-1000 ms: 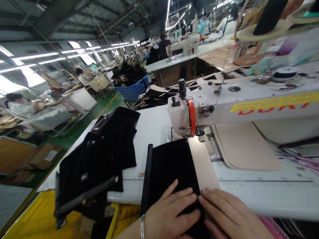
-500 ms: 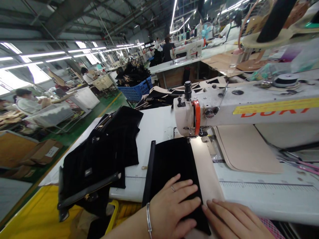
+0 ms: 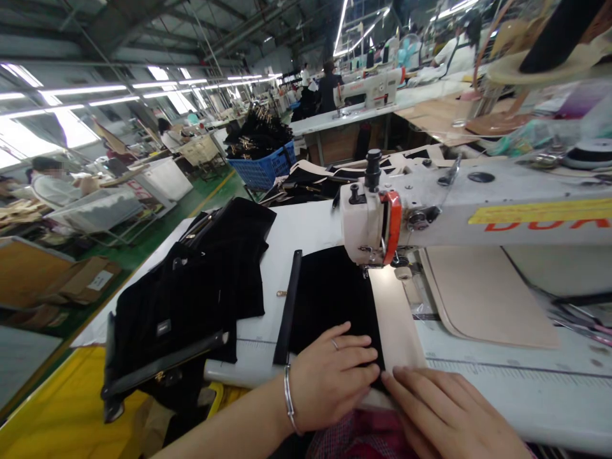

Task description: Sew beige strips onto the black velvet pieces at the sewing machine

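A black fabric panel [image 3: 329, 293] lies under the head of the white sewing machine [image 3: 368, 223], with a dark strip [image 3: 288, 306] along its left edge. Beside it on the right runs a beige piece [image 3: 396, 319], also under the presser foot area. My left hand [image 3: 335, 370] rests flat on the black panel, fingers spread; it wears a ring and a bracelet. My right hand [image 3: 440, 401] lies on the near end of the beige piece, fingers stretched out, its fingertips close to those of my left hand.
Black sewn pieces [image 3: 191, 293] are heaped on the table's left side, above a yellow container [image 3: 71, 408]. Beige panels [image 3: 488, 293] lie under the machine arm. Scissors [image 3: 583, 319] rest at the right. Behind stands a blue crate [image 3: 262, 169] of black items; people work farther off.
The black panel and the beige piece have moved forward under the machine head. Both hands have stayed on them. The view has shifted slightly.
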`<state>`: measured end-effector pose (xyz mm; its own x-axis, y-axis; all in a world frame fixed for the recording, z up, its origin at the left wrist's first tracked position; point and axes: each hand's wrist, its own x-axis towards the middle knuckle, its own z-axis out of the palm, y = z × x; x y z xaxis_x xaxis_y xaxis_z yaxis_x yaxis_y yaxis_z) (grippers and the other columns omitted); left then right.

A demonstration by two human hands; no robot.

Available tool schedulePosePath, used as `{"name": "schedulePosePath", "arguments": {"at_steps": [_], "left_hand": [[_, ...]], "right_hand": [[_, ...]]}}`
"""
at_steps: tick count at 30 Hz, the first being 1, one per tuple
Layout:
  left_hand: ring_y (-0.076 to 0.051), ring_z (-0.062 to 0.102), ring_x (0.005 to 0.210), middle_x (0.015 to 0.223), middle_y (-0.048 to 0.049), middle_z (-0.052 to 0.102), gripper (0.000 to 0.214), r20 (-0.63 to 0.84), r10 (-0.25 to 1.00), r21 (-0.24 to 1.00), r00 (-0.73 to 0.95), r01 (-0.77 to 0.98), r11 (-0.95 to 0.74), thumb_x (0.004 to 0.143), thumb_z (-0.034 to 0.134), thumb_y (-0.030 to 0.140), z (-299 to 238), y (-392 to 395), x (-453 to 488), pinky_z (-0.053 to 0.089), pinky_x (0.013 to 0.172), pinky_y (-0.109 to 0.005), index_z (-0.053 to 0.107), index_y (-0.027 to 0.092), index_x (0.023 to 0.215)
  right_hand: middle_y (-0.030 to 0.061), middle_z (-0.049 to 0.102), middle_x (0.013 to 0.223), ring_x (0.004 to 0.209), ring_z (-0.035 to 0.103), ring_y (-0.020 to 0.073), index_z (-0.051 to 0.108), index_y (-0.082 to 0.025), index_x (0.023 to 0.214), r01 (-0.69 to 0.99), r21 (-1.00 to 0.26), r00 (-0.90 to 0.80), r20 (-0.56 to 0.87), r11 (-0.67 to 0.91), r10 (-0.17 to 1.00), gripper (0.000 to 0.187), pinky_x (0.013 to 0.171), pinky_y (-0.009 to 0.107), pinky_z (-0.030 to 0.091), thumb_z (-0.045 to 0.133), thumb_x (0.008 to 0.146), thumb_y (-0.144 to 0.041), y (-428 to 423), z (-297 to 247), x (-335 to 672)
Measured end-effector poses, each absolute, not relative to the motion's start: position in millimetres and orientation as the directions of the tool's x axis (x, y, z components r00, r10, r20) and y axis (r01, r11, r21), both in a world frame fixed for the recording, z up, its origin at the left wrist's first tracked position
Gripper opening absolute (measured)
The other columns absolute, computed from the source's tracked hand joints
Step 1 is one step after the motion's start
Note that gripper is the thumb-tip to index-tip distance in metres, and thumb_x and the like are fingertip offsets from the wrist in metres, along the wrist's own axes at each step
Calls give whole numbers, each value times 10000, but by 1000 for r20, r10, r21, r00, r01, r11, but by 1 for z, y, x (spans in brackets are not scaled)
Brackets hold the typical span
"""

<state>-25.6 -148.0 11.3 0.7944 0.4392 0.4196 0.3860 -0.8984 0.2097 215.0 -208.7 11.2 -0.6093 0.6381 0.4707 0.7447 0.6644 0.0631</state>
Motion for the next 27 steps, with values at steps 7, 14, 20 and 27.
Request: {"name": "schedulePosePath", "arguments": {"at_steps": [7, 14, 20, 27], "left_hand": [[-122, 474, 1270, 1227, 44, 639, 227, 444, 390, 132, 807, 371, -919, 943, 515, 238, 3, -130, -23, 209, 1220, -334, 590, 198, 1154], [-119, 477, 1272, 1227, 40, 643, 232, 461, 378, 88, 803, 383, -920, 962, 476, 206, -1, -108, -21, 293, 1189, -346, 600, 206, 1158], [-125, 498, 1259, 1252, 42, 630, 242, 424, 408, 84, 809, 414, -907, 974, 452, 220, 0, -90, -19, 345, 1159, -364, 608, 224, 1159], [-144, 518, 1234, 1234, 11, 640, 238, 426, 415, 87, 804, 420, -903, 959, 460, 195, 2, -65, -13, 368, 1141, -354, 611, 182, 1143]], "right_hand": [[-16, 644, 1111, 1001, 552, 165, 643, -211, 1185, 756, -42, -550, 499, 653, 669, 331, 905, 346, 375, 380, 991, -263, -191, 11, 208], [-9, 597, 1169, 1037, 511, 178, 581, -211, 1255, 797, -130, -487, 440, 590, 755, 326, 941, 371, 372, 523, 939, -266, -173, 6, 204], [8, 593, 1126, 1015, 499, 191, 557, -207, 1260, 811, -102, -500, 393, 577, 772, 337, 919, 393, 388, 542, 928, -264, -155, 12, 206], [-7, 599, 1102, 1015, 506, 192, 562, -219, 1234, 836, -104, -470, 368, 538, 802, 312, 908, 404, 414, 533, 931, -286, -132, 14, 206]]}}
